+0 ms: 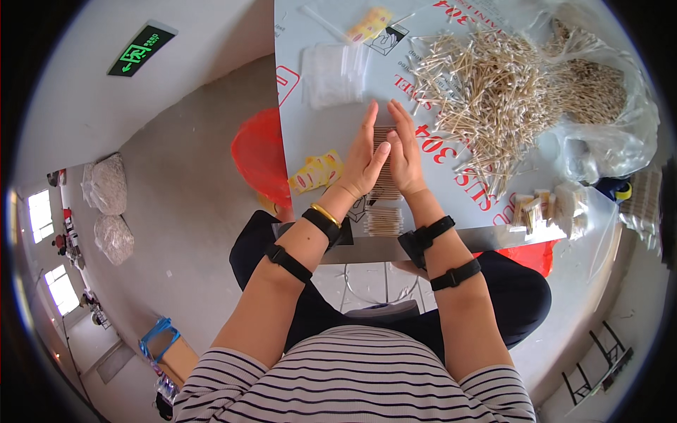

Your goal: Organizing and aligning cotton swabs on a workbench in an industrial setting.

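Observation:
On the table (296, 127), a long row of cotton swabs (385, 185) lies side by side between my two hands. My left hand (364, 158) stands along the row's left ends, fingers stretched out and palm turned inward. Opposite it, my right hand (405, 158) runs along the right ends, also with straight fingers. Both thumbs lean in over the row. A shorter group of swabs (383, 221) lies nearer to me, by the table's front edge. To the right spreads a big loose heap of cotton swabs (493, 106).
Clear plastic sleeves (331, 76) are stacked beyond my left hand. Yellow printed cards (317, 171) lie left, more cards (369, 25) at the back. A large clear bag (599, 151) holds swabs at right, near small filled packs (536, 209). A red bag (257, 156) hangs at the left edge.

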A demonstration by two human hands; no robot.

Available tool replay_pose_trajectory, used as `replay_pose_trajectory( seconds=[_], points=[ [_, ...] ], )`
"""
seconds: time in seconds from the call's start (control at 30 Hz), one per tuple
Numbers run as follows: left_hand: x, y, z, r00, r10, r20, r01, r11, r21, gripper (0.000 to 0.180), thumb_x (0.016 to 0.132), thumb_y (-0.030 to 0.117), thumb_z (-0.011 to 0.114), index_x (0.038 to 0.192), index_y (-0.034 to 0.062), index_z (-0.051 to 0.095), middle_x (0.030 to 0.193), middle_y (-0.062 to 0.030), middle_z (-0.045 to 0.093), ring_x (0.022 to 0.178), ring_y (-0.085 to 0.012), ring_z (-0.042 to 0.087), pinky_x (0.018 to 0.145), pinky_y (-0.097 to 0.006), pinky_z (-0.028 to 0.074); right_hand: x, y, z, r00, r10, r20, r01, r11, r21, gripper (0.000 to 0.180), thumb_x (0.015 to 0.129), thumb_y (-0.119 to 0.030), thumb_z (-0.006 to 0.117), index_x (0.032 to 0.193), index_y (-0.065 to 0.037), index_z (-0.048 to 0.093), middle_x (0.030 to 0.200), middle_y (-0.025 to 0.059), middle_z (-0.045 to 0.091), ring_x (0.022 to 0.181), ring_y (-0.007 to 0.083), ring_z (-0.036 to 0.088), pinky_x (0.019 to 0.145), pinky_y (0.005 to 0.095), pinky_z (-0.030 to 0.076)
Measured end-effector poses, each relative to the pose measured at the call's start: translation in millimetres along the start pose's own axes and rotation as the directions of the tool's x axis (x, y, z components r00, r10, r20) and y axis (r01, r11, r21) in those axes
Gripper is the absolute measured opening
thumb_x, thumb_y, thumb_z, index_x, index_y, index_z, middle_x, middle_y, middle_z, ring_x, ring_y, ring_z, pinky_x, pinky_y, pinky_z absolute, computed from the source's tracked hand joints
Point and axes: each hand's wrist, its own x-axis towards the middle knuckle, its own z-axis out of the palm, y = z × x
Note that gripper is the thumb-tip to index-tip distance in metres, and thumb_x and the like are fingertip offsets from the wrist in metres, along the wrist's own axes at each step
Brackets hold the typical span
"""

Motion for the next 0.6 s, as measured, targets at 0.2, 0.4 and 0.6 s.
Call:
replay_pose_trajectory(
  seconds=[0.2,0.4,0.6],
  points=[
    [-11,-9,-6,0.997,0.068,-0.020,-0.062,0.977,0.203,0.082,0.109,0.051,0.043,0.165,-0.0024,0.016,0.172,-0.0215,0.019,0.160,-0.0380,0.018,0.129,-0.051,0.013,-8,4,-23,0.992,0.028,-0.125,-0.016,0.995,0.096,0.049,0.102,-0.010,0.041,0.148,0.000,0.053,0.156,0.0190,0.048,0.149,0.0340,0.041,0.123,0.0415,0.031],
    [-22,2,-3,0.970,0.012,0.242,-0.204,0.580,0.789,0.085,0.105,0.056,0.047,0.165,0.0015,0.023,0.172,-0.0181,0.023,0.160,-0.0347,0.018,0.129,-0.058,0.008,-41,-8,-57,0.985,0.016,-0.174,-0.022,0.999,-0.033,0.047,0.100,-0.008,0.040,0.142,0.001,0.058,0.149,0.0186,0.055,0.143,0.0332,0.047,0.120,0.0407,0.034],
    [-19,29,-2,0.992,0.091,0.091,-0.128,0.630,0.766,0.082,0.106,0.053,0.047,0.165,0.0016,0.023,0.172,-0.0183,0.023,0.161,-0.0352,0.017,0.128,-0.059,0.007,-72,-19,-70,0.972,0.055,-0.227,-0.078,0.992,-0.097,0.045,0.099,-0.005,0.042,0.140,0.000,0.060,0.144,0.0192,0.059,0.139,0.0345,0.052,0.118,0.0417,0.037]
  ],
)
